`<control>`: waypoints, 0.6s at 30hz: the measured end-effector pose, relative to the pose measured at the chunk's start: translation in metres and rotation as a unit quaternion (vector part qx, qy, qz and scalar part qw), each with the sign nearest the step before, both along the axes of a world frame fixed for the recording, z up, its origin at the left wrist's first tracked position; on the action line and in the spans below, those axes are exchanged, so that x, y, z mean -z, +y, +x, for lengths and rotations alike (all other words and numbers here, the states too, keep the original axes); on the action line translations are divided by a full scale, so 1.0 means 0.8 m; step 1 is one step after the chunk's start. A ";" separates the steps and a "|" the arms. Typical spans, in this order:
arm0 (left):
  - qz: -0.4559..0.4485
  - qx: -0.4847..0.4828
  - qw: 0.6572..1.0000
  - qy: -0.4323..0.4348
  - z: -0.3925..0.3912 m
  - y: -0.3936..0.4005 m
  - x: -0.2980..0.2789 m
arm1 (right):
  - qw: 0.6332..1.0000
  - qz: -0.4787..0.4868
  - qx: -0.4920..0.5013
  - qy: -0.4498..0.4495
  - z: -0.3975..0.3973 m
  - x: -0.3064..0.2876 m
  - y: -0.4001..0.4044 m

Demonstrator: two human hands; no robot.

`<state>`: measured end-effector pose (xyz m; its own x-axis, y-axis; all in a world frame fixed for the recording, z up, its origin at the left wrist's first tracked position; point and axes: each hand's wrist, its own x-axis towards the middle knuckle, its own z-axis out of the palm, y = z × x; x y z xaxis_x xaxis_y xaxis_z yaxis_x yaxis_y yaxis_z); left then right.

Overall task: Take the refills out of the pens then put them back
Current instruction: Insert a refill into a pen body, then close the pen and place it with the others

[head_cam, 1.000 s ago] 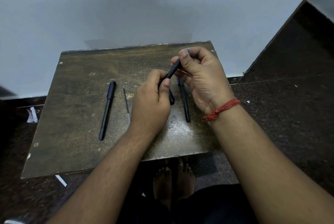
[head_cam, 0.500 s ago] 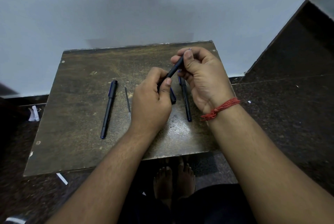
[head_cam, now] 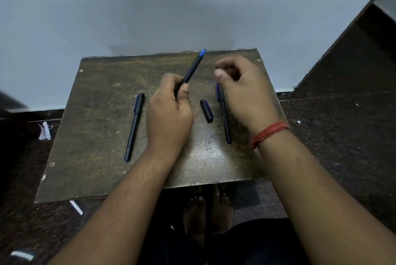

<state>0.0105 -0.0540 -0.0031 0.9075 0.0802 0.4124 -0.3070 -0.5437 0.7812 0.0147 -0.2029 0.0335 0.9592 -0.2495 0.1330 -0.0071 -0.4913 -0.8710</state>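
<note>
Black pen barrel [head_cam: 191, 70] gripped in left hand [head_cam: 169, 112]; blurred right hand [head_cam: 244, 91] half-curled, seemingly empty.

Black pens [head_cam: 134, 129] with blue tips, mottled brown table [head_cam: 96, 136], seemingly red-orange wrist thread [head_cam: 269, 133].

1. The held pen [head_cam: 190, 72] is a dark barrel with a blue end. It tilts up and away, blue end highest, with its lower part hidden inside a closed fist above the board.
2. The left pen [head_cam: 134, 127] is dark with a blue clip and still has its cap on. It lies flat on the board, capped end away from the person.
3. The right pen [head_cam: 224, 119] is also dark and lies flat, roughly parallel to the left one. Its far end is partly covered.
4. A loose black cap [head_cam: 206, 111] lies just left of the right pen, apparently not touching it.
</note>
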 end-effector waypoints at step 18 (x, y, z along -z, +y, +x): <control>-0.012 -0.033 0.999 0.023 0.005 0.006 0.001 | 0.903 -0.420 -0.081 0.047 -0.011 0.017 0.043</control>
